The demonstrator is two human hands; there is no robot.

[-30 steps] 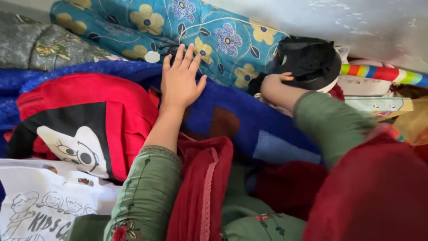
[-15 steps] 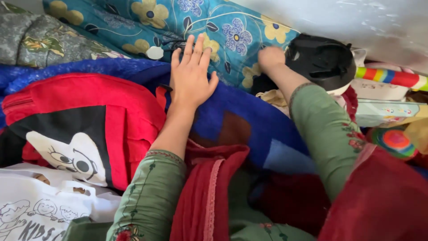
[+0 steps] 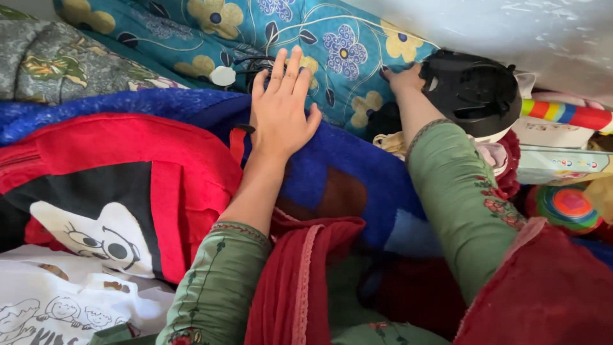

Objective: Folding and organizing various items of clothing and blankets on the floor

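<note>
A teal floral quilt (image 3: 268,45) is spread across the back of the pile, with a blue fleece blanket (image 3: 332,172) heaped in front of it, so that the soft bedding forms the bed on which everything else is stacked. A red and black cartoon backpack (image 3: 108,185) is laid flat at the left, its front panel facing up, and a white printed cloth bag (image 3: 51,300) is tucked below it. A dark red scarf (image 3: 300,275) is draped between the two green sleeves.

The left hand (image 3: 281,112) is pressed palm down where the blanket meets the quilt, fingers spread apart and gripping nothing, apparently to steady the pile. The right hand (image 3: 403,80) is reached toward a round black appliance (image 3: 476,92) lodged against the quilt; contact with its rim is seen, but whether the fingers are closed on it cannot be told. Colourful toy boxes (image 3: 562,140) are wedged at the right edge.
</note>
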